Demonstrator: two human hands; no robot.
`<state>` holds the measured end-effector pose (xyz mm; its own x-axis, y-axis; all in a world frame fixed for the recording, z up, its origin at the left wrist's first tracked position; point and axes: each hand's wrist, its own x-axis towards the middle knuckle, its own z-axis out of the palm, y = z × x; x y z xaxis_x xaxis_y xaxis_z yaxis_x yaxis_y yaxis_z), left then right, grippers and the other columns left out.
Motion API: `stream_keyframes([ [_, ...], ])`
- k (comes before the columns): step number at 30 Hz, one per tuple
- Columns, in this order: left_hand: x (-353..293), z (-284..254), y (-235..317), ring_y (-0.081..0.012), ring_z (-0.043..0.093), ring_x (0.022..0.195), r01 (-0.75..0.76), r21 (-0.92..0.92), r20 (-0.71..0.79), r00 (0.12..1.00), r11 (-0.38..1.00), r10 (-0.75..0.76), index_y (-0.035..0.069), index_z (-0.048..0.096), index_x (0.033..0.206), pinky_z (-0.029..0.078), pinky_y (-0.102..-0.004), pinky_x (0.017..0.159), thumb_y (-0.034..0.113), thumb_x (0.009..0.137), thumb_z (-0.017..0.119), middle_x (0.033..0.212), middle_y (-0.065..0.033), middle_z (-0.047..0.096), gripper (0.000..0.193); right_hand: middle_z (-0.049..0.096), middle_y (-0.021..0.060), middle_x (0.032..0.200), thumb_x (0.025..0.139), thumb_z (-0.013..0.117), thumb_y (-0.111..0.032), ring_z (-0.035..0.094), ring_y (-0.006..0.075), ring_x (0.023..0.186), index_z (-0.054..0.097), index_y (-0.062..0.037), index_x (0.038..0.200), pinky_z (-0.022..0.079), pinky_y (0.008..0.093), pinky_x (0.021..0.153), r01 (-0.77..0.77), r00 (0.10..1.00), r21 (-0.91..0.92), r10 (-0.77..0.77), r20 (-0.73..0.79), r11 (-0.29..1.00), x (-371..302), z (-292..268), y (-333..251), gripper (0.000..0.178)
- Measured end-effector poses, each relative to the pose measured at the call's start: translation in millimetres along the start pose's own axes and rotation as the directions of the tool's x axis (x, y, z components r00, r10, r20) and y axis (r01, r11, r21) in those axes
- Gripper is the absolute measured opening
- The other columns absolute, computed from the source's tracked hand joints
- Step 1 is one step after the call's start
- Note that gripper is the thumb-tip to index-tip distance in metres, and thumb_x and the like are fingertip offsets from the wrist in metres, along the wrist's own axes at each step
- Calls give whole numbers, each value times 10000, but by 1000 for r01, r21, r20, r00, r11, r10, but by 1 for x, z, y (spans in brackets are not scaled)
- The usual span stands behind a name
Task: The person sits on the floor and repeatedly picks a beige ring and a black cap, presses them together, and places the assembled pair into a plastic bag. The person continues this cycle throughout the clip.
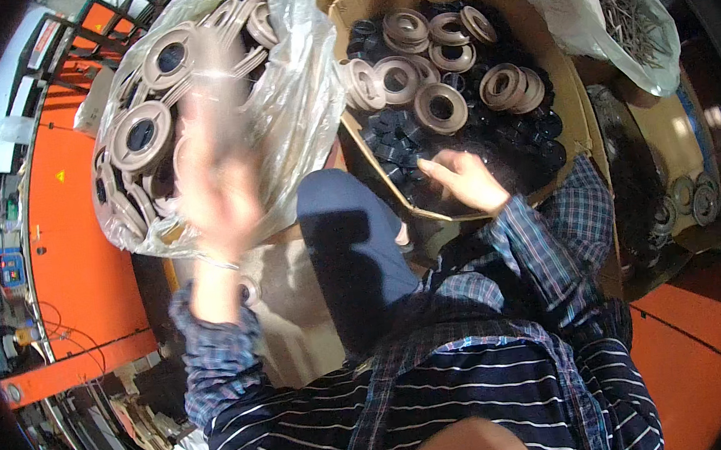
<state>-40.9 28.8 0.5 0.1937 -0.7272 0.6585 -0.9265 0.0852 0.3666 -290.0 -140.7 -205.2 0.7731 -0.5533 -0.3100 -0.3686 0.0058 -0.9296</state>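
My left hand (221, 199) is smeared by motion over the clear plastic bag (299, 83) on the left, and its fingers cannot be made out. Beige flanged rings (141, 138) fill that bag, some with a black piece in the centre. On the right, my right hand (467, 182) is low over the near side of a cardboard box (579, 108). Its fingers are drawn together beside small black cylindrical pieces (393, 139); whatever they pinch is hidden. Several beige rings (440, 108) lie on top of the black pieces in the box.
A white sack (560, 2) of thin brown strips stands at the far right. Grey rings (704, 201) lie in a carton beyond the box. Orange machine panels (79, 235) flank the left side. My knee (338, 218) is between bag and box.
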Motion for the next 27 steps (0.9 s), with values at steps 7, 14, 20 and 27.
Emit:
stream_keyframes([
  [7,29,99,-28,-363,429,1367,-152,195,214,971,969,109,34,507,1395,314,-447,1158,99,793,753,1416,-201,514,654,546,212,1272,830,661,-107,630,411,1016,493,-39,1279,521,490,883,87,943,-703,-286,-169,705,71,-12,84,484],
  [14,-24,358,-53,-327,468,1327,-323,44,799,579,945,161,115,575,1325,242,-523,1166,125,771,620,1352,-129,585,556,634,148,1062,857,572,-99,671,321,881,629,-59,1056,561,438,703,14,953,-871,-269,-136,491,78,-12,112,210],
  [20,-83,401,-87,-291,513,1272,-394,276,792,610,877,24,142,667,1200,219,-562,1173,215,841,560,1116,-96,653,381,684,160,950,814,627,-129,695,362,847,696,-90,944,558,482,706,77,967,-808,-241,-82,584,68,-12,96,152],
  [27,-56,358,-39,-389,655,1056,33,36,955,294,999,-44,35,677,1156,511,-451,948,250,821,601,1130,-242,685,405,724,133,886,735,790,-327,695,341,853,748,-99,937,539,460,741,57,975,-723,117,188,689,26,-55,25,308],
])
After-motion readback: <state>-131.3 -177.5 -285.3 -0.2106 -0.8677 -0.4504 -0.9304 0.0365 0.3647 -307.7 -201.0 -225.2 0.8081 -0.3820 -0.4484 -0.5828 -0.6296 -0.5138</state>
